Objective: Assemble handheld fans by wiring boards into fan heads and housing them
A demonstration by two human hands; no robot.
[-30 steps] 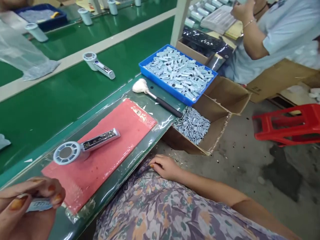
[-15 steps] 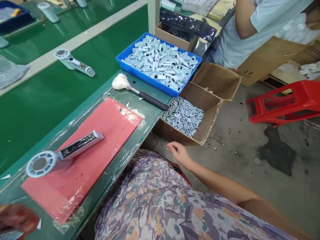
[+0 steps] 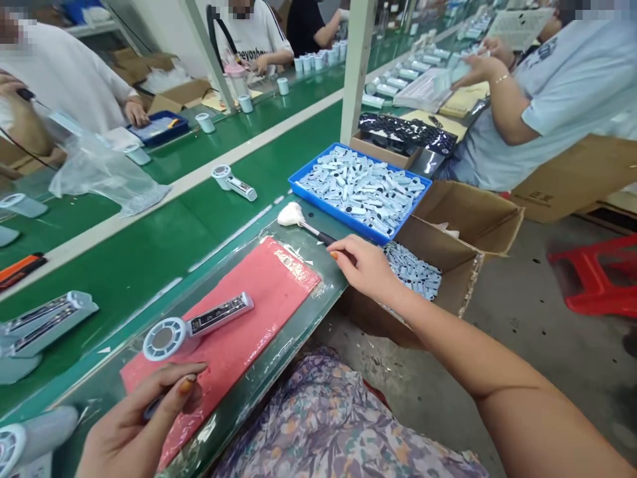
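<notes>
We are looking across a long workroom, where a glossy green belt [image 3: 149,265] runs off into the distance beyond our green counter [image 3: 293,335]. A pale rail [image 3: 279,131] follows the belt's length, and two light-coloured posts stand along the line, the nearer one [image 3: 355,79] upright in our view and the farther one [image 3: 208,56] leaning. Behind them we see a pale wall [image 3: 164,33] and, at upper left, a shelf [image 3: 94,28]. To our right, the grey floor [image 3: 522,305] is specked with dark bits, with a red stool [image 3: 604,304] near a brown carton [image 3: 572,166]. Light glints off the counter's shiny covering.
</notes>
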